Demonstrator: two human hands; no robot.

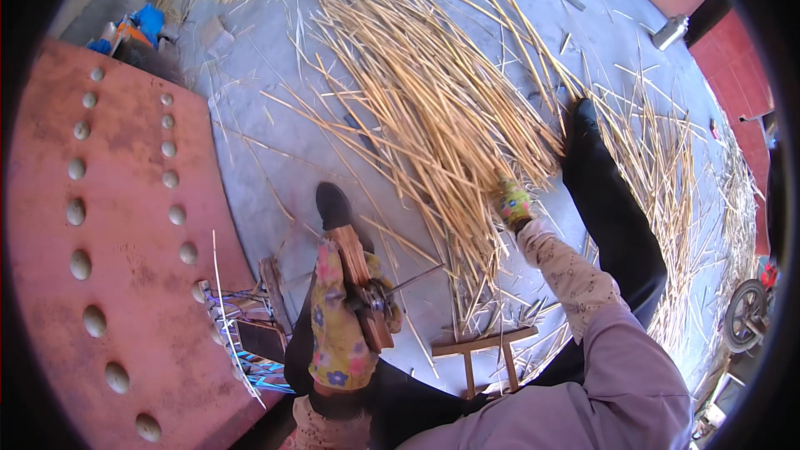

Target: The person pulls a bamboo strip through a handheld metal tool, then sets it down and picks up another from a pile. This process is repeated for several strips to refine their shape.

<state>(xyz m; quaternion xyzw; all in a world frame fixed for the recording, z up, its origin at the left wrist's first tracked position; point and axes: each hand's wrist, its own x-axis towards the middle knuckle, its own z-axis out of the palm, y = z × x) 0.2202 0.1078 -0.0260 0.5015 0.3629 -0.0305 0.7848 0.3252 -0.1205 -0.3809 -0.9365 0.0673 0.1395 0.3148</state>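
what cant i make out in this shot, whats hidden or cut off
All in the head view:
- Fingertips of the right hand: hidden among the straw-coloured stalks.
- Palm of the left hand: hidden behind the wooden tool.
- Lower ends of the wooden frame: covered by the person's clothes.
- Blue and orange items, upper left: too small to identify.

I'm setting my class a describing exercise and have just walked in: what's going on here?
The person's left hand, in a yellow flowered glove, holds a long brown wooden block. The right hand, gloved similarly, touches a heap of long, thin golden stalks on the smooth grey floor; whether it grips any is unclear. More stalks lie beyond the black-trousered right leg.
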